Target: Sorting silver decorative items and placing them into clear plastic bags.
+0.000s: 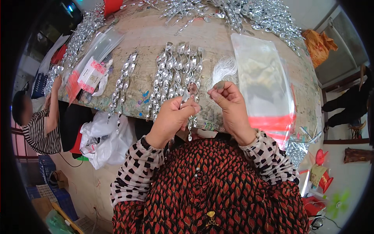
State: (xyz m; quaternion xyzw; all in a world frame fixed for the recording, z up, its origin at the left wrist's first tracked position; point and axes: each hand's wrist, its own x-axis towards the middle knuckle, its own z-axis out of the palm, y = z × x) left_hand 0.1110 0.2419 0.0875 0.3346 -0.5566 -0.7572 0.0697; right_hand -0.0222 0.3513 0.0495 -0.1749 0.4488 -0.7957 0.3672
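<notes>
My left hand (171, 117) is closed on a silver spiral strip (190, 134), whose twisted tail hangs below the fingers past the table edge. Close to its right, my right hand (232, 107) pinches thumb against fingers, with a dark patch at a fingertip; what it holds, if anything, is too small to make out. Beyond my hands, several silver spiral strips (161, 74) lie side by side on the table. A skein of white string (228, 70) lies just behind my right hand. Some more spiral strips (124, 84) rest to the left.
Clear plastic bags with red ends (261, 74) lie on the worn table (144, 33) at right. Heaps of silver spirals (269, 17) cover the far edge. A pink-and-white packet (92, 75) sits at left. A white plastic bag (107, 140) hangs below the edge; another person (41, 124) works at far left.
</notes>
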